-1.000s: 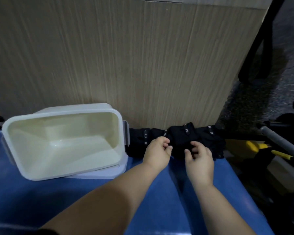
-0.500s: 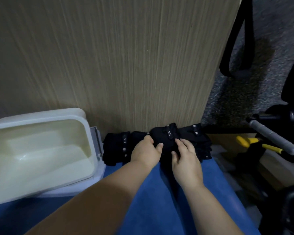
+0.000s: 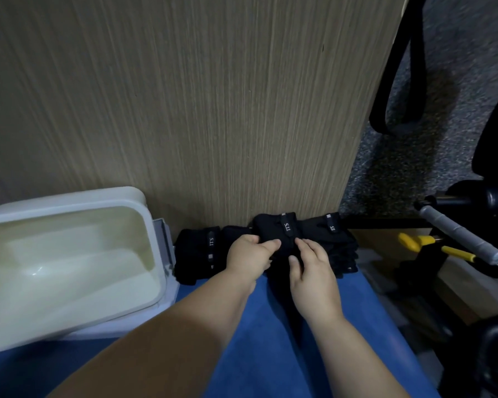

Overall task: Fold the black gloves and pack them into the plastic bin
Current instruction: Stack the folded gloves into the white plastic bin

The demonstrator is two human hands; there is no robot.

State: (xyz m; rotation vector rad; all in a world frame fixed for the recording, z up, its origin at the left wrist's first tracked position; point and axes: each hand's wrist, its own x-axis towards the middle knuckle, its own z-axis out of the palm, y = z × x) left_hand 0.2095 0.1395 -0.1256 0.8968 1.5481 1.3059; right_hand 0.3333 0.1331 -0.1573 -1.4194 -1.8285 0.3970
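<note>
While the black fabric gloves (image 3: 196, 248) crowd the upright wood-grain panel (image 3: 213, 110), blue tabletop (image 3: 259, 354) lies open away from it; my left hand (image 3: 247, 254) and right hand (image 3: 311, 271) both pinch the middle glove (image 3: 276, 225).

Plastic bin (image 3: 69, 206): off-white, rounded corners, open mouth tipped toward the camera; lower left of the frame.
Black gloves (image 3: 339, 254): row at lower centre, just right of the bin.
Left glove (image 3: 196, 254): lying flat, white "5.11" tag showing.
Middle glove (image 3: 276, 232): bunched, overlapping its neighbours, tag on top.
</note>
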